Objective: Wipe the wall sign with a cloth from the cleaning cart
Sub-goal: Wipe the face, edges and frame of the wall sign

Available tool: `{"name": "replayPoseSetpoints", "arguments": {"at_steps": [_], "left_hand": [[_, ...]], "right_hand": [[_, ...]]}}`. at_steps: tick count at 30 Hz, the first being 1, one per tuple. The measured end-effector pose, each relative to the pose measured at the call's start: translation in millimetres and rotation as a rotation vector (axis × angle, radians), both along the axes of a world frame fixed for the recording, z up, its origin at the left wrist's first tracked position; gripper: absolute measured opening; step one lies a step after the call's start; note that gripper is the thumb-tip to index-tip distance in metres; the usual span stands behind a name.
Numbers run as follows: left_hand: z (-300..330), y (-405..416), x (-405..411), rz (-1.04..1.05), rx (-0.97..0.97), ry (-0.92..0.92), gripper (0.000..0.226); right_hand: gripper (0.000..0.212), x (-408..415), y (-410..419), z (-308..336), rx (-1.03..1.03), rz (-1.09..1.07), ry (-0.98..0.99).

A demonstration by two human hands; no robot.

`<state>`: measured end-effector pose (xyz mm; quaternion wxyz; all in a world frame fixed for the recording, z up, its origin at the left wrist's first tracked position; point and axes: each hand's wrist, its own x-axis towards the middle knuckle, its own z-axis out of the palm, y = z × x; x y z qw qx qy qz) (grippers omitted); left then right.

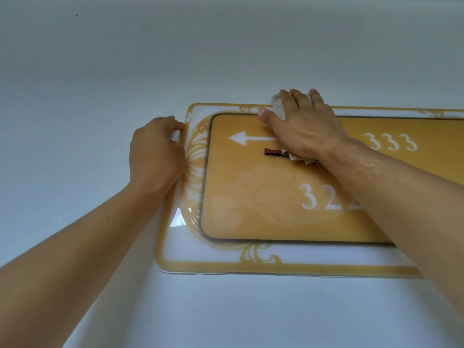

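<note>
The wall sign (263, 204) is a glossy yellow and white plate with a white arrow and room numbers, mounted on the white wall. My right hand (303, 126) lies flat on a pale, soiled cloth (277, 105), pressing it against the sign's upper part near the top edge. The cloth pokes out above my fingers and below my palm, and a small dark red tag (272, 151) hangs from it. My left hand (155, 151) grips the sign's left edge, fingers curled around it. My right forearm hides part of the numbers.
Plain white wall (125, 59) surrounds the sign on the left, above and below. The sign runs out of view at the right edge.
</note>
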<state>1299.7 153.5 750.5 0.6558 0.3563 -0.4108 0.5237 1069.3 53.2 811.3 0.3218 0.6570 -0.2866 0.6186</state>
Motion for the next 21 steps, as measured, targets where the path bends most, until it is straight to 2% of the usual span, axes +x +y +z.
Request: {"name": "replayPoseSetpoints", "arguments": {"at_steps": [8,16,21], "left_hand": [[-3.2,0.1,-0.1,-0.004,0.011,0.003,0.048],[-3.9,-0.9,-1.0,-0.010,0.007,-0.014,0.042],[-5.4,4.0,5.0,0.104,0.126,-0.051,0.044]], "right_hand": [[0.091,2.7,-1.3,0.1,-0.009,-0.012,-0.004],[0.090,4.7,-1.1,-0.7,-0.021,-0.011,-0.018],[0.088,12.0,4.0,-1.9,0.004,-0.017,-0.023]]}}
